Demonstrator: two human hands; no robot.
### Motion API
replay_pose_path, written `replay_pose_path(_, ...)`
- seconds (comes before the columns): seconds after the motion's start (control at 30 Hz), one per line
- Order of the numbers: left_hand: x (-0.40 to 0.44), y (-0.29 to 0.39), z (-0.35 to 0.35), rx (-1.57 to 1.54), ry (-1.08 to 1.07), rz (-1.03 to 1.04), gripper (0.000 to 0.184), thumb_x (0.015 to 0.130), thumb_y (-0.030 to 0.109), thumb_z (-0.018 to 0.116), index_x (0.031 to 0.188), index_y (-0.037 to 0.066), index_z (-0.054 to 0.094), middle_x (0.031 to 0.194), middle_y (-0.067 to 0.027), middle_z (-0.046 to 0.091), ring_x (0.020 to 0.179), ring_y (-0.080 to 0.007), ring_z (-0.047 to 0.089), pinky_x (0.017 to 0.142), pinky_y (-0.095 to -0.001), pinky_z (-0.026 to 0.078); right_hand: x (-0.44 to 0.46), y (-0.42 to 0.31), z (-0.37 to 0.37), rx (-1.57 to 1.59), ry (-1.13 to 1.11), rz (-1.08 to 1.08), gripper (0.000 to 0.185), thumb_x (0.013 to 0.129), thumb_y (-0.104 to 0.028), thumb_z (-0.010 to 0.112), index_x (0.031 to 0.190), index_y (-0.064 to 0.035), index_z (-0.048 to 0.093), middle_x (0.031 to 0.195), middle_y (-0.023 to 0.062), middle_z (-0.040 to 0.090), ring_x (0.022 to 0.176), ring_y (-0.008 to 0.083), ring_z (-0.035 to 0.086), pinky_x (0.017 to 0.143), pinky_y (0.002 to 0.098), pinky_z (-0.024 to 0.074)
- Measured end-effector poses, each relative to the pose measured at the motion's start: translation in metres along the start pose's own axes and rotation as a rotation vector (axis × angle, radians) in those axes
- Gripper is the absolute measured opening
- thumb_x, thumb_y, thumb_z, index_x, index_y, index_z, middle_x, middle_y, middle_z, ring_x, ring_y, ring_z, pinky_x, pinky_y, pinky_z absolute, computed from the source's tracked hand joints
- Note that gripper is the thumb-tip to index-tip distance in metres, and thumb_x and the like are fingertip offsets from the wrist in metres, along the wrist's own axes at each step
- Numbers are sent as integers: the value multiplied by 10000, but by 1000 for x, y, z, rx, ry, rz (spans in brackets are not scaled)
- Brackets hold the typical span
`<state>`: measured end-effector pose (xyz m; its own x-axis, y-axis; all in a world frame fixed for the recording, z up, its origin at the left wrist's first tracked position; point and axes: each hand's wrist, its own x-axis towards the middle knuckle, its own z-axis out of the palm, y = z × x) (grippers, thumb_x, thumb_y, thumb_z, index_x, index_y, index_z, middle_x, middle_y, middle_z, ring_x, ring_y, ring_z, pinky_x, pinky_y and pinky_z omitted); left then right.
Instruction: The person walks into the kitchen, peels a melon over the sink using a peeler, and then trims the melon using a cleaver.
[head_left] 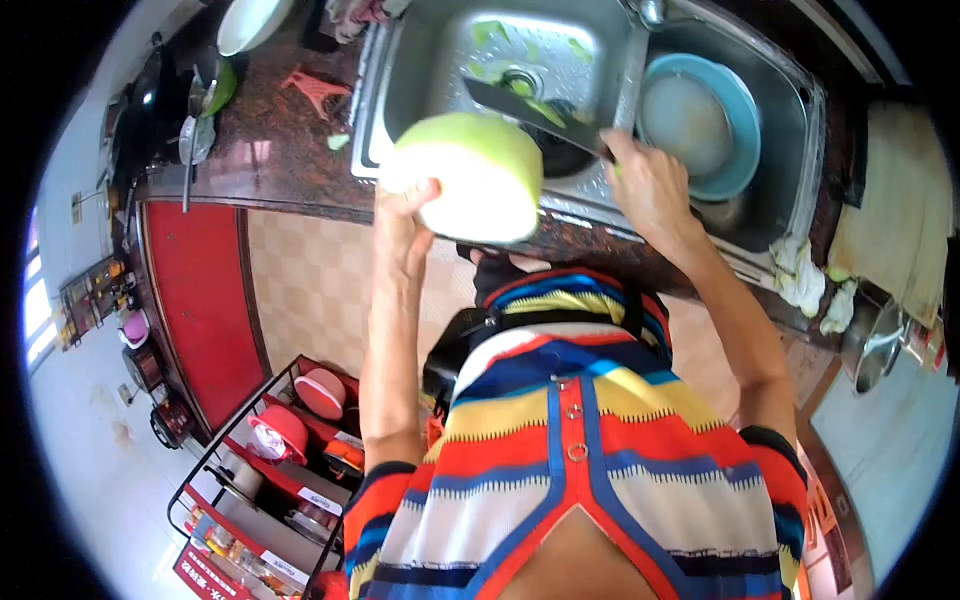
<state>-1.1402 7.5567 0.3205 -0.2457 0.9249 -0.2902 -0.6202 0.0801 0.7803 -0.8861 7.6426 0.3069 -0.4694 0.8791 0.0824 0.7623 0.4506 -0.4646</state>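
Note:
A large pale green melon (468, 140) with a bright, whitish cut face is tilted over the front rim of the left sink basin. My left hand (405, 212) grips it from the left and below, the thumb pressed on the pale face. To its right, my right hand (648, 190) is closed around the handle of a dark, broad-bladed kitchen knife (580, 130). The blade points left over the basin, just behind the melon. Green peelings (490, 33) lie scattered in the wet left basin (425, 75), some near the drain.
A blue basin (745, 130) holding cloudy water stands in the right sink. Left on the counter are a red plastic rack (318, 90) and a white bowl (252, 25). White cloths (800, 275) hang at the right edge. A shelf rack (245, 425) stands lower left.

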Motion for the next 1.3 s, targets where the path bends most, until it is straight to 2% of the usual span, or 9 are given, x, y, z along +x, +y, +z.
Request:
replay_pose_path(0.2,9,-16,-1,-64,-118,-187,658,585,22,785,1188,-33,526,1225,-185,559,1080,-256,577,930,-357,481,20,-2,5,-237,53,-85,227,775,-32,521,986,51,508,788,218,614,616,355,644,537,436,521)
replay_pose_path(0.3,25,-18,22,-11,-417,-156,599,549,16,781,1115,-7,585,1363,-181,451,1131,-254,547,961,-358,448,19,-2,3,-270,31,-171,270,763,-38,530,1013,63,514,777,209,603,616,339,647,539,415,525)
replay_pose_path(0.47,42,-27,54,669,-677,-53,552,456,105,859,971,78,661,1518,-110,220,1344,-256,319,1057,-357,322,24,-13,-20,-258,16,-270,350,748,-72,555,1083,25,531,808,165,605,657,289,655,569,372,524)
replay_pose_path(0.8,66,-40,26,912,-682,-23,574,425,132,870,968,109,684,1548,-114,106,1412,-276,166,1113,-372,215,21,-2,-40,-439,-79,-175,273,796,-57,512,1066,-24,543,825,151,608,676,309,642,555,401,510)
replay_pose_path(0.93,85,-31,9,1043,-704,0,587,432,181,873,984,136,677,1544,-152,56,1410,-321,151,1103,-379,257,24,-8,-44,-512,-55,-191,277,784,-50,529,1060,-43,546,834,141,610,713,321,638,585,420,506)
replay_pose_path(1.1,98,-7,-42,909,-411,-113,625,473,202,876,1048,80,664,1526,-169,132,1371,-353,244,1101,-429,272,25,-15,-38,-165,42,277,392,811,-87,576,1198,-96,520,927,151,619,837,345,623,689,439,493)
replay_pose_path(1.17,102,5,-55,465,-453,-313,604,541,178,843,1092,46,636,1494,-172,231,1302,-342,373,1024,-427,396,26,-19,-10,-298,119,232,451,824,-123,592,1260,-95,481,1015,164,603,858,358,616,701,441,490)
replay_pose_path(1.2,100,12,-59,307,-421,-417,619,584,108,801,1157,18,583,1380,-170,422,1176,-294,515,930,-391,487,31,-30,2,-246,95,242,470,812,-131,606,1263,-97,477,1036,166,590,862,360,611,704,446,487)
replay_pose_path(1.3,102,33,-68,-54,-502,-481,699,588,75,789,1224,-7,511,1252,-158,542,1096,-259,573,897,-371,509,50,-71,40,-153,-8,123,543,780,-135,641,1285,-55,458,1061,184,559,896,361,591,752,439,476)
